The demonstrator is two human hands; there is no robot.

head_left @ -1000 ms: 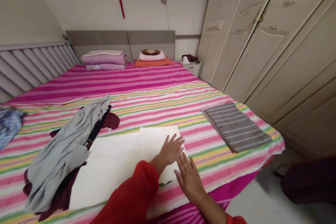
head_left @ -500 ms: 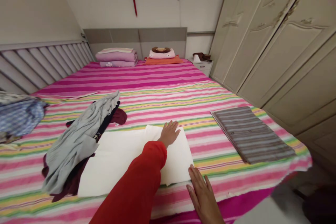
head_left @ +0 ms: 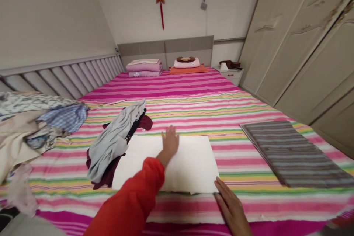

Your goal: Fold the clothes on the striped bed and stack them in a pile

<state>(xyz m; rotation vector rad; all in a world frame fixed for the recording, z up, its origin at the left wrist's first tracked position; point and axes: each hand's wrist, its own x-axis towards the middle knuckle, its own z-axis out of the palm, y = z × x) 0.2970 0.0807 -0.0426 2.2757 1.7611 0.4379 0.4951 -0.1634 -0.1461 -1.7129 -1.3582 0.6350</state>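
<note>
A white folded cloth [head_left: 188, 166] lies flat on the striped bed [head_left: 193, 107] in front of me. My left hand [head_left: 170, 142], in a red sleeve, rests flat with fingers stretched out on the cloth's far edge. My right hand [head_left: 231, 206] lies open and flat on the bedsheet, its fingertips at the cloth's near right corner. Neither hand holds anything.
A heap of grey and dark red clothes [head_left: 116, 143] overlaps the cloth's left end. More crumpled laundry [head_left: 33, 125] sits at far left. A folded grey striped garment [head_left: 293, 153] lies to the right. Folded blankets [head_left: 143, 68] and a pillow [head_left: 186, 64] are at the headboard; wardrobe doors [head_left: 304, 44] stand on the right.
My left hand slid from the cloth's right part to its far edge, leftward. My right hand drew back to the near right corner. The view shifted left, showing more laundry.
</note>
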